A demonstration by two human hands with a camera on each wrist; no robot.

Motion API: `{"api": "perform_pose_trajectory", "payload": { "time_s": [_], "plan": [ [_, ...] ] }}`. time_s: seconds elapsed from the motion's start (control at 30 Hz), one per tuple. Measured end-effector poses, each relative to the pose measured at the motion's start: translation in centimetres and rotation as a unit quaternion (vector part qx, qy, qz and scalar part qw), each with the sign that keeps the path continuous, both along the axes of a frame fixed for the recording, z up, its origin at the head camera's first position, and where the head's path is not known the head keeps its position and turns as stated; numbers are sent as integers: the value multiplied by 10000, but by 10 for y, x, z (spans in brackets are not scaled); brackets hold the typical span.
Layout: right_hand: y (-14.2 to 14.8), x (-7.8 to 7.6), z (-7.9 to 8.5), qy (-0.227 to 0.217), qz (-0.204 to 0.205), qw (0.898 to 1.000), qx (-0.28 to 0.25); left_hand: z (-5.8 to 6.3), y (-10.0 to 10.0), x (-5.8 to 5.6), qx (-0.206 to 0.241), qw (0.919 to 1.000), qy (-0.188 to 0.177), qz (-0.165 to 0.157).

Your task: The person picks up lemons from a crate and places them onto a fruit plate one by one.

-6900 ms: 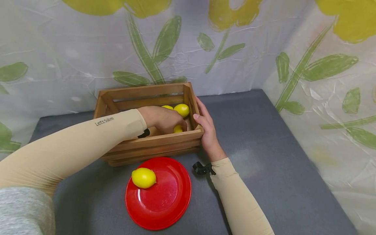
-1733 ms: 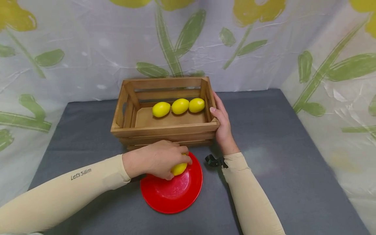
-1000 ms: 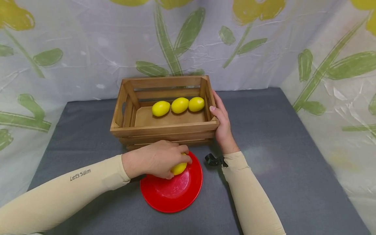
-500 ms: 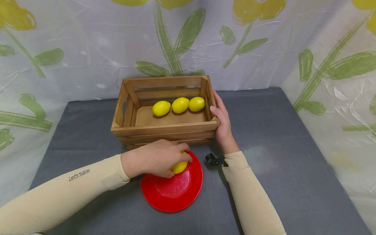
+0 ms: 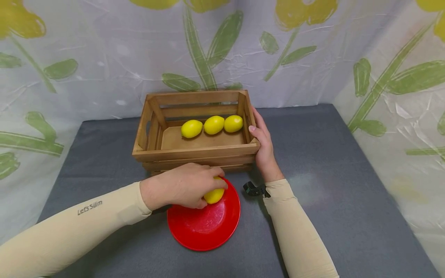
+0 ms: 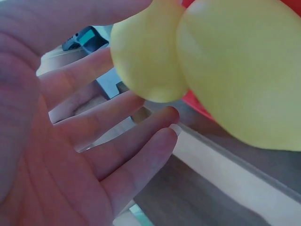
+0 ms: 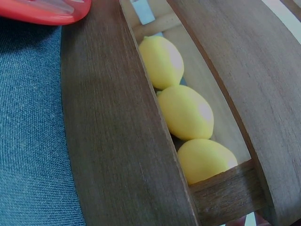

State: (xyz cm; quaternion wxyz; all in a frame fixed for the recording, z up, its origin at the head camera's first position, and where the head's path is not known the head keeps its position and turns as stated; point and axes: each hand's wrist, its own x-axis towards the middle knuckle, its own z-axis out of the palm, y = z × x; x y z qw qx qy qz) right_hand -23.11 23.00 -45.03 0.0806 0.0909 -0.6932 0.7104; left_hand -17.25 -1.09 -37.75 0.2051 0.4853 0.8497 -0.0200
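My left hand reaches over the red plate, its thumb and fingertips pinching a lemon at the plate's far side. In the left wrist view, that lemon touches or overlaps a second lemon, which the hand and wrist hide from the head view. My right hand grips the right end of the slatted wooden crate, thumb over the rim and fingers outside. Inside the crate lie three lemons in a row: a left one, a middle one and a right one.
A dark grey cloth covers the table. Behind the crate hangs a pale curtain printed with flowers. The plate sits close in front of the crate. A black wrist camera juts from the right wrist, right of the plate.
Since the oldest frame, my left hand has come out of the crate to the plate with a lemon. Over the last second it shifts only slightly. My right hand stays on the crate.
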Motion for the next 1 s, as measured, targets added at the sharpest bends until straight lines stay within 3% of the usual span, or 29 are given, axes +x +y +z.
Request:
{"api": "perform_pose_trajectory", "payload": {
  "time_s": [0.43, 0.73, 1.0],
  "plan": [
    [0, 0, -1, -28, -6, 10000, -74, 21, -2, 9, 200, 9994, 248, -158],
    [1, 0, -1, -21, 36, 10000, -81, 47, -2, 12, 403, 9989, 86, -205],
    [0, 1, -1, -91, 8, 9999, -73, 79, -4, 5, 580, 9981, -161, -116]
  ]
}}
